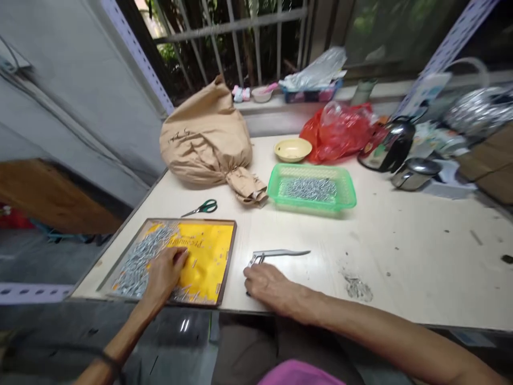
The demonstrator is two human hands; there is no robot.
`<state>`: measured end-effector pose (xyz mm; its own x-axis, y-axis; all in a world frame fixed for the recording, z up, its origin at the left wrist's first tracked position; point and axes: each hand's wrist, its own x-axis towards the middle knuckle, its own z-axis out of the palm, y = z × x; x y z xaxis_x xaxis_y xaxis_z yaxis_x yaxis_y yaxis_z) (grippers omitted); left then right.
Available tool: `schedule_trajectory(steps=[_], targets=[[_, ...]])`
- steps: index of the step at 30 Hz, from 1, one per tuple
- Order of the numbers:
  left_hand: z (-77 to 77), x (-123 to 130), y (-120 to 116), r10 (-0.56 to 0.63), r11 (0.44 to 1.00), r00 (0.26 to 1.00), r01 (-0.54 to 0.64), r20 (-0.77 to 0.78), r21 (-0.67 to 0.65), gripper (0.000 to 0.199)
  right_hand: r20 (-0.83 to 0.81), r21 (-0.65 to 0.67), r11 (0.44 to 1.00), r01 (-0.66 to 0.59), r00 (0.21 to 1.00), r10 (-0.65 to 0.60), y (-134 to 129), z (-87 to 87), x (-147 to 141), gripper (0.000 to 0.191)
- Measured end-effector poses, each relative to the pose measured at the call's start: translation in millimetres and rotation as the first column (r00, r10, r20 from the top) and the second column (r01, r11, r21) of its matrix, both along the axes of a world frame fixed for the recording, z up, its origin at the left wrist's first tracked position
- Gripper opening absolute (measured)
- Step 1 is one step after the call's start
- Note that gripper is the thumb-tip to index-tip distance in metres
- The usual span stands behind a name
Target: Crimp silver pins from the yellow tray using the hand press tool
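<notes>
Both hands down at the near edge of the worktop (401,256), sorting small metal parts.

Left hand (166,272) lies flat on the yellow-lined tray (224,267), fingers (180,255) spread and released over the loose heap of silvery parts (140,259), holding nothing. Right hand (268,286) rests palm-down just right of the tray, fingertips touching the near end of a metal hand tool (276,254); not closed on it as far as I can tell. Judgement: picking/gathering step; next move needs a pinch on single parts. Further back: green-handled scissors (202,207), green basket (348,192) with more parts, tied brown paper sack (206,139), yellow bowl (292,149).
</notes>
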<state>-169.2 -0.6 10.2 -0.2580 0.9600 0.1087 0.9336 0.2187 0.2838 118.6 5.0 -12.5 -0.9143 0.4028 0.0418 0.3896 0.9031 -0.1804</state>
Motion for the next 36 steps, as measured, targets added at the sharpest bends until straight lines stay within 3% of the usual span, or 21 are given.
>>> schedule_trajectory(steps=[5, 7, 10, 12, 15, 18, 20, 23, 27, 30, 32, 33, 36], targets=[[11.0, 56.1, -28.7, -0.119, 0.984, 0.961, 0.08, 0.249, 0.162, 0.031, -0.002, -0.01, 0.999, -0.047, 0.999, 0.047, 10.0, 4.0, 6.1, 0.013], [11.9, 87.1, -44.1, -0.199, 0.977, 0.913, 0.156, 0.355, 0.147, 0.031, -0.027, -0.041, 0.998, -0.05, 0.998, 0.049, 10.5, -0.4, 9.8, 0.016], [6.4, 123.3, -63.9, -0.207, 0.978, 0.835, 0.198, 0.509, 0.071, 0.025, -0.13, -0.181, 0.981, -0.066, 0.991, 0.043, 12.4, -3.2, 19.7, 0.018], [0.4, 137.3, -76.4, -0.22, 0.971, 0.812, 0.237, 0.541, 0.039, 0.019, -0.232, -0.254, 0.967, -0.018, 0.972, -0.043, 17.4, -0.4, 30.5, 0.023], [-8.5, 149.6, -93.8, -0.389, 0.918, 0.814, 0.382, 0.431, 0.106, 0.013, -0.25, -0.221, 0.943, 0.249, 0.92, -0.301, 27.4, 4.7, 50.0, 0.033], [-18.7, 160.0, -103.3, -0.586, 0.81, 0.774, 0.56, 0.238, 0.174, 0.016, -0.101, -0.086, 0.888, 0.452, 0.883, -0.459, 31.0, 3.1, 66.5, 0.031], [-26.0, 167.3, -104.0, -0.649, 0.76, 0.752, 0.635, 0.117, 0.136, 0.021, 0.001, -0.029, 0.887, 0.461, 0.887, -0.461, 29.3, -2.5, 73.4, 0.026], [-33.8, 176.8, -101.4, -0.66, 0.749, 0.751, 0.66, -0.021, 0.051, 0.026, 0.063, 0.013, 0.906, 0.423, 0.904, -0.423, 30.1, -11.3, 79.4, 0.023], [-37.0, 181.3, -102.7, -0.68, 0.729, 0.724, 0.685, -0.12, 0.002, 0.032, 0.029, 0.005, 0.932, 0.363, 0.932, -0.363, 57.9, -11.2, 90.5, 0.026], [-39.4, 180.2, -106.9, -0.684, 0.721, 0.716, 0.693, -0.14, 0.02, 0.034, 0.03, 0.002, 0.864, 0.503, 0.864, -0.503, 87.6, -3.3, 103.9, 0.029], [-43.2, 179.1, -108.9, -0.682, 0.717, 0.718, 0.694, -0.14, 0.067, 0.034, 0.035, -0.008, 0.807, 0.59, 0.807, -0.589, 96.5, 2.7, 110.0, 0.029], [-45.7, 178.5, -109.3, -0.681, 0.714, 0.719, 0.694, -0.138, 0.093, 0.034, 0.014, -0.023, 0.808, 0.589, 0.808, -0.588, 95.6, 5.6, 110.7, 0.028], [-53.6, 176.9, -109.4, -0.676, 0.712, 0.728, 0.685, -0.11, 0.155, 0.034, -0.118, -0.072, 0.918, 0.389, 0.911, -0.395, 74.2, 12.2, 98.9, 0.026]])
